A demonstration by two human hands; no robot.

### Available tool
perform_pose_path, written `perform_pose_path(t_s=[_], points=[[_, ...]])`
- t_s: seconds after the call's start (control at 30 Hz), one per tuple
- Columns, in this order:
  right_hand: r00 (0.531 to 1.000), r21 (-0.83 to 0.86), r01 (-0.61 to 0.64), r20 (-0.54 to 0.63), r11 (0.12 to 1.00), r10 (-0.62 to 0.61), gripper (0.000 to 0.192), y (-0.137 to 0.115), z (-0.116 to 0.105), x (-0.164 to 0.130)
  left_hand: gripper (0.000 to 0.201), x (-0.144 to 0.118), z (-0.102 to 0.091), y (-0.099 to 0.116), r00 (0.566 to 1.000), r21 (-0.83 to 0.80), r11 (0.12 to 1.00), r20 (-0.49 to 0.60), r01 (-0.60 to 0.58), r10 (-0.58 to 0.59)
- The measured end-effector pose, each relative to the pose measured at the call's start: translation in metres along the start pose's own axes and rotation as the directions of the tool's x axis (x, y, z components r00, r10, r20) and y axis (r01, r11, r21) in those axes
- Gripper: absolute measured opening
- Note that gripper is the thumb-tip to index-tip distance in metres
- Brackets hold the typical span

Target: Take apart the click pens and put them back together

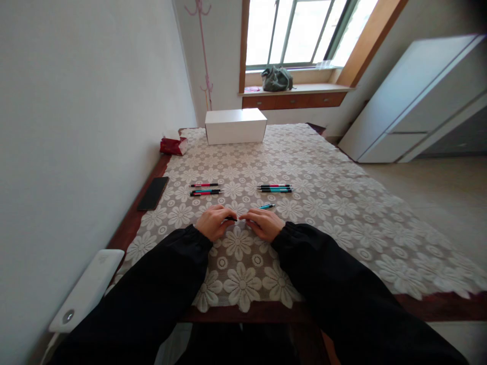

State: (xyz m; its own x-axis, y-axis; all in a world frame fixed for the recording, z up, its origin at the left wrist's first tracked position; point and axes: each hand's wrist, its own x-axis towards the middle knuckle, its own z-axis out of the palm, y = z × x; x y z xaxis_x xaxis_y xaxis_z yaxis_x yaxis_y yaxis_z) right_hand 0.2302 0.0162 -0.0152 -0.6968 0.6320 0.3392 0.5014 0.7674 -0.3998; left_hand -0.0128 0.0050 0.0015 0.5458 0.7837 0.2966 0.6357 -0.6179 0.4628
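My left hand (213,222) rests low over the lace tablecloth (238,243), its fingers closed on a short black pen part (230,218). Close beside it, my right hand (265,223) has its fingertips drawn together near the end of that part. Anything small between those fingertips is too fine to make out. Just beyond my right hand lies a teal pen piece (267,206). Farther off on the left are several red, teal and black pens (205,192), with one red-and-black pen (204,185) slightly apart. Another row of red and teal pens (276,188) lies to the right.
A black phone (153,193) lies at the table's left edge, with a red packet (173,146) beyond it. A white box (236,126) stands at the far end. Against the left wall is a white power strip-like device (87,291).
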Motion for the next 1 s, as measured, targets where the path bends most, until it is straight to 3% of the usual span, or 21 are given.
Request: perform_pose_path(t_s=[0.27,0.83,1.0], points=[[0.999,-0.033,-0.023,-0.048,0.999,0.022,0.027,-0.0006,-0.0011,-0.0001,0.008,0.0008,0.0008,-0.0010,1.000,0.020,0.999,-0.001,0.030,-0.030],[0.993,-0.128,-0.116,-0.029,0.985,0.113,0.023,-0.0006,-0.0035,-0.0012,0.007,0.0023,0.0002,-0.0077,0.994,0.040,0.993,-0.037,0.109,-0.107],[0.995,-0.128,-0.101,-0.022,0.987,0.099,0.024,-0.0006,-0.0031,-0.0018,0.009,0.0020,0.0016,-0.0088,0.997,0.004,0.997,-0.023,0.077,-0.077]])
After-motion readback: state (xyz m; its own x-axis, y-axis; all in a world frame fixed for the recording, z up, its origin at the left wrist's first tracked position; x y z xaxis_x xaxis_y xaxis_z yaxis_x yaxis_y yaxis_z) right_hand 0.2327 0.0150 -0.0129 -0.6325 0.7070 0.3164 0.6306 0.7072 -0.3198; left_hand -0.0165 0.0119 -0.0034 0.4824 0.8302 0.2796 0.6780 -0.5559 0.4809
